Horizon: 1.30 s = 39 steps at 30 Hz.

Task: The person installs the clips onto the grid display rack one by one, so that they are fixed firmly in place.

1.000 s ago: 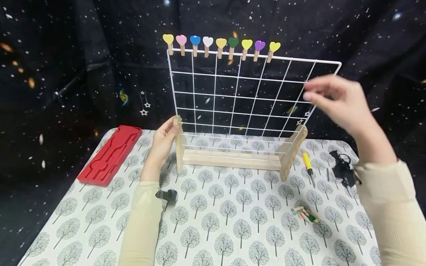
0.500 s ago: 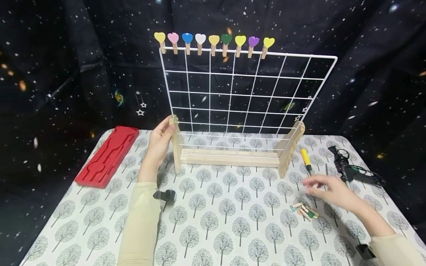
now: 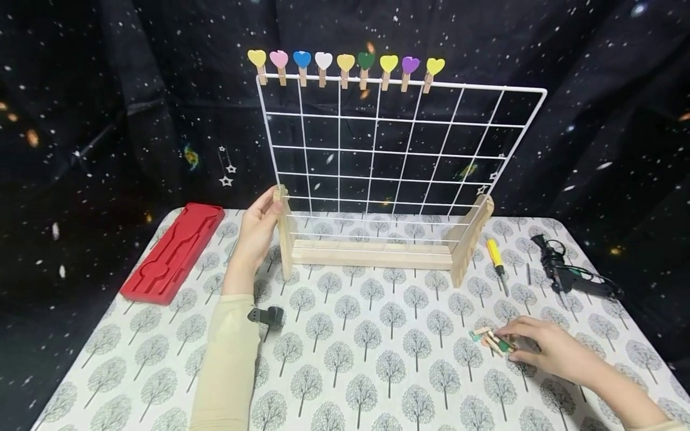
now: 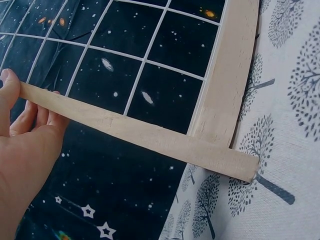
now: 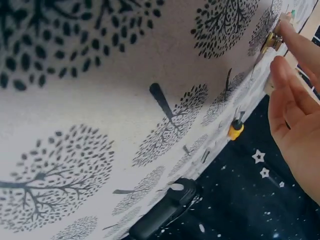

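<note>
A white wire grid (image 3: pixel 496 88) stands in a pale wooden stand (image 3: pixel 372 256). Wooden clothespins with coloured hearts (image 3: pixel 323 60) line its top rail from the left corner to past the middle. My left hand (image 3: pixel 256 236) grips the top of the stand's left side board (image 4: pixel 130 129), thumb on one face and fingers on the other. At the right of the table, my right hand (image 3: pixel 557 350) reaches to a small pile of loose clothespins (image 3: pixel 489 339). Its thumb and forefinger are spread at the pile's right edge; in the right wrist view the fingers partly hide the pins.
A yellow-handled screwdriver (image 3: pixel 495 254) lies right of the stand, with a black tool with a cord (image 3: pixel 555 263) farther right. On the left is a red moulded tray (image 3: pixel 172 254). A dark starry cloth (image 3: pixel 108 120) hangs behind the tree-print tablecloth (image 3: pixel 323 383).
My right hand has come down from beside the grid's right edge to the loose clothespins on the table. The left hand keeps its grip on the stand. The view has shifted slightly.
</note>
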### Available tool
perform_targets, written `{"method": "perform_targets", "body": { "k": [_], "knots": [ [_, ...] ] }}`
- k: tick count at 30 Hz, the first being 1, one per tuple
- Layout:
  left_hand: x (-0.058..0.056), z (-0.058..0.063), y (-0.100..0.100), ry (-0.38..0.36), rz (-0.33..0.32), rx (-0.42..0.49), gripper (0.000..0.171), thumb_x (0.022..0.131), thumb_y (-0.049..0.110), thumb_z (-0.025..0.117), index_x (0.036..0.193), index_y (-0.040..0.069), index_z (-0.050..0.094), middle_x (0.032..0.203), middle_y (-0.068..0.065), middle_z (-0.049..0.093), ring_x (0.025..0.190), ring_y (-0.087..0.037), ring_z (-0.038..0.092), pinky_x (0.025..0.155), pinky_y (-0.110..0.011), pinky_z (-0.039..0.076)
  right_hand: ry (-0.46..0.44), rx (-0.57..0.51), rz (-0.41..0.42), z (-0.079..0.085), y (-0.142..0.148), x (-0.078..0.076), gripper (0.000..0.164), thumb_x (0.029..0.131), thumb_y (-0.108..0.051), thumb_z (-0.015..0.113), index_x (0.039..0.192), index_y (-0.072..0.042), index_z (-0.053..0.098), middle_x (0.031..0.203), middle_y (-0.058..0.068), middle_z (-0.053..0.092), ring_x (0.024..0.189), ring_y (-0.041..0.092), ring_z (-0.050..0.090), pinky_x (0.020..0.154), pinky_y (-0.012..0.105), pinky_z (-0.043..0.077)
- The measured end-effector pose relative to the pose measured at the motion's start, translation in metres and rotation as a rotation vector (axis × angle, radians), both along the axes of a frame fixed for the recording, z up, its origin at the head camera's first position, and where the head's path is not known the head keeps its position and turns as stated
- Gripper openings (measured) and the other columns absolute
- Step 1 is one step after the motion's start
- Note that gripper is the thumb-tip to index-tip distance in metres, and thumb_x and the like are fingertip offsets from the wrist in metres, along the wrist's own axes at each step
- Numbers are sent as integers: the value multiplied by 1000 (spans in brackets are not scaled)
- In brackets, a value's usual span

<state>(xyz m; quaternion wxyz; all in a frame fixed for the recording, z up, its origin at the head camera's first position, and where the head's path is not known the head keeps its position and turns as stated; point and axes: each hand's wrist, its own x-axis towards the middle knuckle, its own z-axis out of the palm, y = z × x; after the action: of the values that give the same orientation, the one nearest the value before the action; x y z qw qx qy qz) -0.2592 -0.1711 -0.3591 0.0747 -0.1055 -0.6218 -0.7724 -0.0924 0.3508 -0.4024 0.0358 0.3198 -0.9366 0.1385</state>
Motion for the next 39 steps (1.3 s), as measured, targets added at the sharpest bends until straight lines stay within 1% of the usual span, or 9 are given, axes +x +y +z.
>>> {"method": "perform_targets", "body": {
  "k": [8, 11, 15, 18, 24, 28, 33, 37, 39],
  "knots": [
    [0, -1, 0, 3, 3, 8, 53, 84, 26, 54, 132, 12, 36, 133, -7, 40, 121, -16, 37, 102, -26, 30, -57, -45, -90, -8, 6, -2, 41, 66, -32, 72, 103, -21, 61, 81, -21, 55, 69, -4, 51, 57, 20, 47],
    [1, 0, 0, 7, -2, 2, 54, 84, 26, 54, 133, 11, 35, 133, -8, 39, 121, -16, 37, 102, -26, 30, -57, -69, -57, -11, 8, -4, 39, 66, -27, 73, 103, -21, 60, 83, -20, 56, 69, -4, 52, 56, 19, 46],
    [2, 0, 0, 5, -3, 6, 54, 84, 26, 54, 133, 11, 35, 133, -9, 39, 121, -17, 37, 102, -26, 30, -33, -89, 29, -12, 6, -5, 37, 67, -16, 72, 101, -20, 60, 83, -18, 57, 68, -4, 52, 55, 17, 47],
    [2, 0, 0, -2, -2, 7, 53, 84, 25, 54, 132, 11, 35, 133, -9, 39, 121, -17, 37, 103, -27, 30, -25, -99, 41, -12, 5, -5, 34, 68, -11, 71, 99, -19, 61, 83, -17, 58, 69, -4, 54, 55, 15, 47],
    [2, 1, 0, 6, 7, -11, 54, 85, 27, 53, 133, 12, 35, 133, -8, 39, 121, -16, 37, 103, -27, 29, 131, -76, 41, -11, 2, -5, 34, 65, -2, 71, 96, -15, 64, 85, -10, 63, 73, 1, 58, 65, 5, 44],
    [1, 1, 0, -4, 17, -23, 53, 84, 28, 54, 132, 13, 36, 133, -6, 40, 121, -15, 37, 103, -28, 29, 196, -33, 62, -4, 1, -7, 35, 64, 7, 66, 93, -11, 63, 82, -7, 60, 69, 1, 54, 60, 7, 42],
    [1, 1, -1, 2, 14, -25, 54, 84, 28, 54, 132, 12, 36, 132, -7, 40, 121, -16, 38, 103, -28, 29, 181, 64, 100, 10, -3, -9, 28, 65, 5, 66, 86, -13, 62, 79, -10, 56, 69, 0, 52, 58, 10, 44],
    [3, 4, -1, 5, 13, -24, 54, 84, 27, 54, 132, 11, 36, 132, -9, 41, 120, -17, 39, 103, -29, 30, 187, 45, 170, 12, -10, -12, 30, 58, 5, 69, 83, -11, 63, 78, -10, 55, 65, 0, 51, 57, 4, 40],
    [6, 8, 0, -5, 14, -29, 54, 84, 26, 54, 132, 10, 36, 132, -9, 41, 120, -17, 39, 103, -30, 30, 202, 21, 168, 9, -13, -14, 28, 58, 2, 71, 83, -10, 64, 76, -10, 56, 64, -2, 51, 56, 3, 40]
  ]
}}
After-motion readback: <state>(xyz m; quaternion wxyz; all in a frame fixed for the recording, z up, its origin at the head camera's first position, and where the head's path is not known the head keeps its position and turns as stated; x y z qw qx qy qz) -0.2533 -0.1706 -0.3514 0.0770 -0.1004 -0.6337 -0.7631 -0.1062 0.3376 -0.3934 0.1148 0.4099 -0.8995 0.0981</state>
